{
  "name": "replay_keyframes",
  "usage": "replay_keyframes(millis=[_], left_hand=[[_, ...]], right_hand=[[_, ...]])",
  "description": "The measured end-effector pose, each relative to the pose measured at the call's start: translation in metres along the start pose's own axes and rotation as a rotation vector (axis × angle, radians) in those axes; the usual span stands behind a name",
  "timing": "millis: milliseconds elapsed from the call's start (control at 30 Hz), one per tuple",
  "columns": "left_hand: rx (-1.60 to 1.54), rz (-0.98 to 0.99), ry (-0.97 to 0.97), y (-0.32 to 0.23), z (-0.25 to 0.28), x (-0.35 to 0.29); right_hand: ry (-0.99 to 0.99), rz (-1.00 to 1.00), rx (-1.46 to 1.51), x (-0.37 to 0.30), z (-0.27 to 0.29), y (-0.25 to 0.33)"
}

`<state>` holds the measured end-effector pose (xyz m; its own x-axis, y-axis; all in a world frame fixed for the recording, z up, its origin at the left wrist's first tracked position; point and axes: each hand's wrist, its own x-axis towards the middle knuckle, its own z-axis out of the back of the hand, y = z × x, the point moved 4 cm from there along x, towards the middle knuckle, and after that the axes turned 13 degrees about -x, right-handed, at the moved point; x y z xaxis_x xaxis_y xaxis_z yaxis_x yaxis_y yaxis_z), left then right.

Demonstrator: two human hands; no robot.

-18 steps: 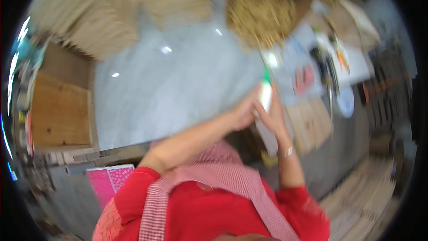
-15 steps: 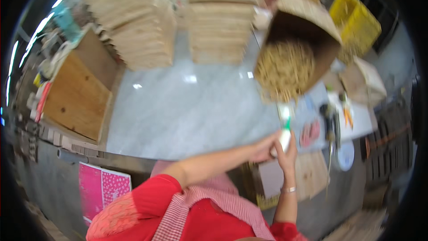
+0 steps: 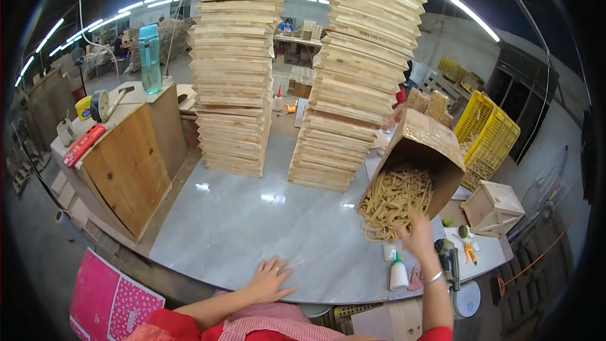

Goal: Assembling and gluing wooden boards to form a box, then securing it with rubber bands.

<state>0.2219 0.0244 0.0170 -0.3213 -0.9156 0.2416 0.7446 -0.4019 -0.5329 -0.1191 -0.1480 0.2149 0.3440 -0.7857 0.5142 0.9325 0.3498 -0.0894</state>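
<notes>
Noted: left hand (image 3: 267,281) spread palm down on the grey worktop (image 3: 246,227), lower centre of the frame, with nothing visible in its grasp. Found right hand (image 3: 413,240) at the near edge of the tan strips (image 3: 396,197), heaped at the tipped carton's (image 3: 435,136) mouth, right of centre; cannot tell whether gripping. Advisable: pinch from the loose front edge, avoid dragging tangles, steer clear of the green-capped bottle (image 3: 399,275) just below.

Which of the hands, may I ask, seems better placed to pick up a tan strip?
Likely the right hand: it is at the tan strips by the cardboard box, while the left hand rests farther off on the tabletop.
</notes>
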Motion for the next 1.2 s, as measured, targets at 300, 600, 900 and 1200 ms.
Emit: replay_keyframes(millis=[300,600,900,1200], left_hand=[[0.032,0.078,0.126,0.013,-0.004,-0.015],[-0.474,0.198,0.55,0.125,-0.141,-0.015],[-0.149,0.145,0.375,0.05,-0.038,-0.01],[-0.065,0.158,0.144,0.036,-0.041,-0.014]], right_hand=[[-0.991,0.231,-0.181,0.363,0.252,0.146],[-0.581,-0.164,-0.281,0.532,0.34,0.227],[-0.695,0.087,-0.289,0.54,0.401,0.193],[-0.635,0.354,-0.314,0.459,0.409,0.135]])
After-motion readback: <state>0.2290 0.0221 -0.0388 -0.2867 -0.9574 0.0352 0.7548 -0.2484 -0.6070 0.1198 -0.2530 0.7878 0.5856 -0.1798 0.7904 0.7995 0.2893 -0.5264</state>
